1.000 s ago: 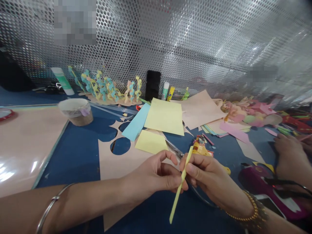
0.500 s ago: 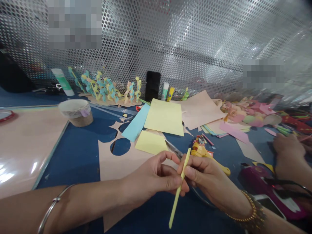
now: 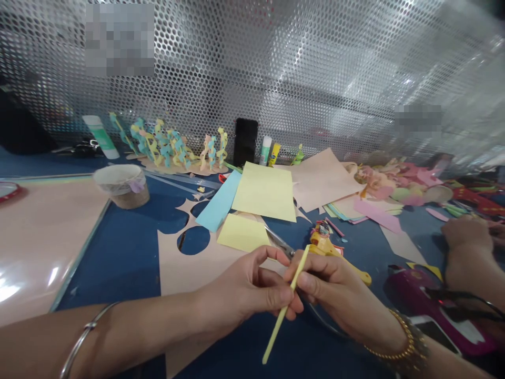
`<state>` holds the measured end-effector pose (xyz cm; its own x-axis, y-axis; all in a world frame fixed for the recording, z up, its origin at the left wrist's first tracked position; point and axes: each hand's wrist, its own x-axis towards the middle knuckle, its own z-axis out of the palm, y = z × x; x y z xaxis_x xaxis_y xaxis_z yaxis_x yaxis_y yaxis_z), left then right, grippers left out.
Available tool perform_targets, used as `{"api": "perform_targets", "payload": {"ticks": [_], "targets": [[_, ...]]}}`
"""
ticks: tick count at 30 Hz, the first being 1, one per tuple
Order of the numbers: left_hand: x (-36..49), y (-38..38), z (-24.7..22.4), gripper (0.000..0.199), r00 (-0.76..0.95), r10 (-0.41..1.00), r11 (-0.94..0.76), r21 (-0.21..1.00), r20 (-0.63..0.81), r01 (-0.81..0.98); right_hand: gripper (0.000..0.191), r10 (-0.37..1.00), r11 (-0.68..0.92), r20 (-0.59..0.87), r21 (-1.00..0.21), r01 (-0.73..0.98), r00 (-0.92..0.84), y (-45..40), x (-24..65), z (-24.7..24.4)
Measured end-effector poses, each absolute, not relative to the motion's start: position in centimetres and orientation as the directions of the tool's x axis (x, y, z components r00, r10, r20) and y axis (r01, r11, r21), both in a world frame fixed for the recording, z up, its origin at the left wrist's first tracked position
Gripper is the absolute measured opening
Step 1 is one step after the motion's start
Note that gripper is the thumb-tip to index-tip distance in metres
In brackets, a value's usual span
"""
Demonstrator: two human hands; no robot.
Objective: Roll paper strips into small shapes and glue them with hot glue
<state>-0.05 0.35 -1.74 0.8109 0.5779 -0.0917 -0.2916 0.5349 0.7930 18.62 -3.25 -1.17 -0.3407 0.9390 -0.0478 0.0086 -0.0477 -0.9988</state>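
A narrow yellow paper strip (image 3: 276, 331) slants between my two hands, its lower end hanging free over the blue table. Thumb and fingers of my left hand (image 3: 256, 284) pinch the strip around its middle. Closer to its top end, my right hand (image 3: 325, 281) grips it between thumb and forefinger. Just beyond the fingers lie scissors (image 3: 278, 239), partly hidden by my right hand. A yellow hot-glue-gun-like tool (image 3: 335, 250) rests beside that hand. Two yellow paper sheets (image 3: 264, 192) and a blue paper piece (image 3: 219, 202) lie ahead.
Cut beige paper (image 3: 185, 268) with round holes lies under my left arm. A paper-covered cup (image 3: 124, 184) stands at left, and curled paper decorations (image 3: 169, 145) stand at the back. A phone (image 3: 245, 141) leans upright. Another person's hand (image 3: 467, 239) is at right, near a purple device (image 3: 426, 297).
The strip's lower end has swung slightly left, and the strip now looks narrower, turned or folded between the fingers. Both hands keep nearly the same place and hold.
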Motion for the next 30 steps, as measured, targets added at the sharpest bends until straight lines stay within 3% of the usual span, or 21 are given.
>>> {"api": "perform_targets", "payload": {"ticks": [14, 19, 22, 24, 26, 30], "targets": [[-0.1, 0.4, -1.4, 0.043, 0.818, 0.557, 0.532, 0.817, -0.140, -0.223, 0.020, 0.984, -0.070, -0.049, -0.991, -0.117, -0.169, -2.9, 18.0, 0.2], [-0.2, 0.3, -1.2, 0.039, 0.814, 0.556, 0.514, 0.840, -0.172, -0.173, 0.025, 0.987, -0.070, -0.074, -0.997, 0.029, -0.140, -2.9, 18.2, -0.2], [-0.2, 0.2, -0.9, 0.040, 0.769, 0.608, 0.410, 0.907, -0.197, -0.091, 0.028, 0.993, -0.049, -0.065, -0.987, 0.156, -0.096, -3.1, 18.1, 0.0], [-0.1, 0.1, -0.8, 0.031, 0.713, 0.665, 0.331, 0.943, -0.223, -0.014, 0.028, 0.995, -0.021, -0.041, -0.977, 0.214, -0.087, -3.1, 17.8, 0.3], [0.1, 0.0, -0.7, 0.018, 0.669, 0.704, 0.290, 0.956, -0.238, 0.034, 0.025, 0.996, -0.014, -0.034, -0.975, 0.224, -0.086, -3.0, 17.6, 0.4], [0.4, -0.1, -0.4, 0.022, 0.651, 0.728, 0.227, 0.972, -0.215, 0.068, 0.021, 0.996, -0.062, -0.070, -0.987, 0.147, -0.049, -2.8, 17.7, -0.1]]}}
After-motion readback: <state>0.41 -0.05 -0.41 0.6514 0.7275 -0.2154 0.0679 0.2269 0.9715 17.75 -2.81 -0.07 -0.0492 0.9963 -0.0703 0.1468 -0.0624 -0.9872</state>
